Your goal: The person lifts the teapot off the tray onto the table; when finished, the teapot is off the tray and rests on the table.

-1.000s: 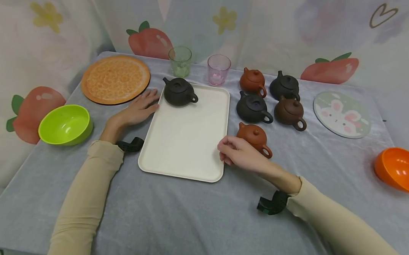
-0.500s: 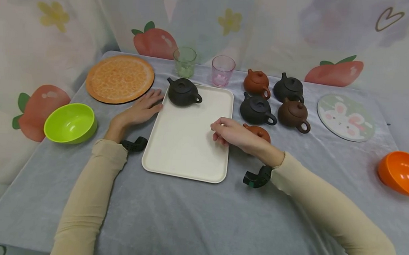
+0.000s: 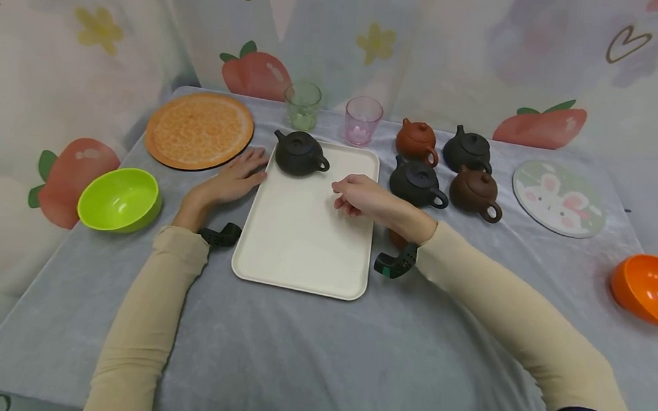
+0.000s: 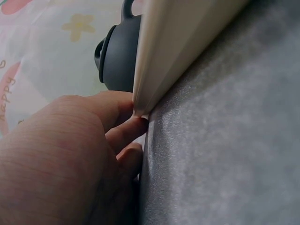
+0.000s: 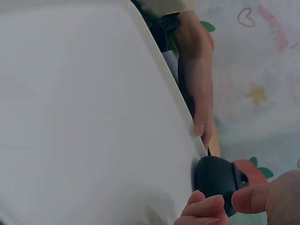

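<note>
Sleeves in beige run up from the near edge of the grey-covered table (image 3: 311, 364), each wrist carrying a small black camera mount. Just beyond the right wrist a reddish-brown teapot (image 3: 397, 238) lies mostly hidden under the forearm. The right hand (image 3: 362, 195) hovers over the cream tray (image 3: 299, 253), fingers (image 3: 341, 201) loosely curled with the thumb held apart, gripping nothing; no contact with the tray surface below the fingertips can be made out. The left hand (image 3: 232, 180) lies flat on the cloth with straight, relaxed fingers (image 4: 125, 133) touching the tray's left rim near its far corner. Just past those fingertips, and ahead and to the left of the right hand's fingers, a black teapot (image 3: 300, 154) stands upright in the far left corner of the tray, handle turned to the right. To the right of the right hand's knuckles, off the tray, sit four more teapots: a dark one (image 3: 416, 183) nearest, a brown one (image 3: 474, 191) beside it, then an orange-red one (image 3: 416, 138) and another dark one (image 3: 466, 150) farther back. Beyond the black teapot stand a green glass (image 3: 303, 105) and a pink glass (image 3: 363, 119).
</note>
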### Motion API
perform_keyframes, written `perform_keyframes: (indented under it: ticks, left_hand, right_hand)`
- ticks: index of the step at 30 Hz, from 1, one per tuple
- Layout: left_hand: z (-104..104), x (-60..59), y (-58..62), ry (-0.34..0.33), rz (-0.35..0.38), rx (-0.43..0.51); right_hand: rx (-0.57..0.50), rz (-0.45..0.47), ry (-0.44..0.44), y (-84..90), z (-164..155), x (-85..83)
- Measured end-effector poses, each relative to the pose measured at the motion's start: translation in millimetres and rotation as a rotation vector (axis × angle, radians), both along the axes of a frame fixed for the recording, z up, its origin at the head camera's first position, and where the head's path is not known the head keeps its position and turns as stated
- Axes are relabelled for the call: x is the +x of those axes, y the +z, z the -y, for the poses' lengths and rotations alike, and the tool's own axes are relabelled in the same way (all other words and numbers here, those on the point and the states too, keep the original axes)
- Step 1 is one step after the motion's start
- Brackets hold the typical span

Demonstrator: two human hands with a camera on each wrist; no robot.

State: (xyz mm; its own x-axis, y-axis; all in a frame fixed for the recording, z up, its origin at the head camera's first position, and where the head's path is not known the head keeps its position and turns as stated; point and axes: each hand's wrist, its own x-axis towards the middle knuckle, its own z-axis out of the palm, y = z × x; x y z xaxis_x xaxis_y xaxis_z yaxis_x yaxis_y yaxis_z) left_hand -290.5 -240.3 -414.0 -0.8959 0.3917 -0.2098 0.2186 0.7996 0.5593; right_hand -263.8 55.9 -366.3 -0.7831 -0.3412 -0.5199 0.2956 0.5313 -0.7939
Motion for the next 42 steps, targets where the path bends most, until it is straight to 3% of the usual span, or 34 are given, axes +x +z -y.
perform_keyframes:
  ticks: [10, 15, 20, 24, 28, 42]
  left_hand:
    - [-2.7, 2.8, -4.8, -0.004, -0.002, -0.002]
    - [-2.9, 1.6, -7.4, -0.010, -0.004, -0.010]
    - [-1.8, 1.7, -6.0, -0.011, -0.011, -0.007]
    - [-1.8, 2.3, -4.2, -0.010, -0.012, -0.001]
    - [-2.0, 2.5, -2.0, -0.005, -0.016, 0.001]
    - [-0.9, 3.0, -0.1, 0.001, -0.028, 0.000]
  right_hand:
    - [-0.060, 0.070, -0.098, -4.9, 17.3, -16.4]
    - [-0.108, 0.021, -0.180, -5.4, 21.0, -22.9]
    - [-0.108, -0.084, -0.246, -5.8, 25.4, -29.2]
    - [-0.064, -0.129, -0.240, -4.1, 27.8, -33.9]
    - [-0.040, -0.112, -0.206, -4.2, 30.1, -39.2]
    - [-0.104, -0.058, -0.164, -10.6, 40.1, -48.1]
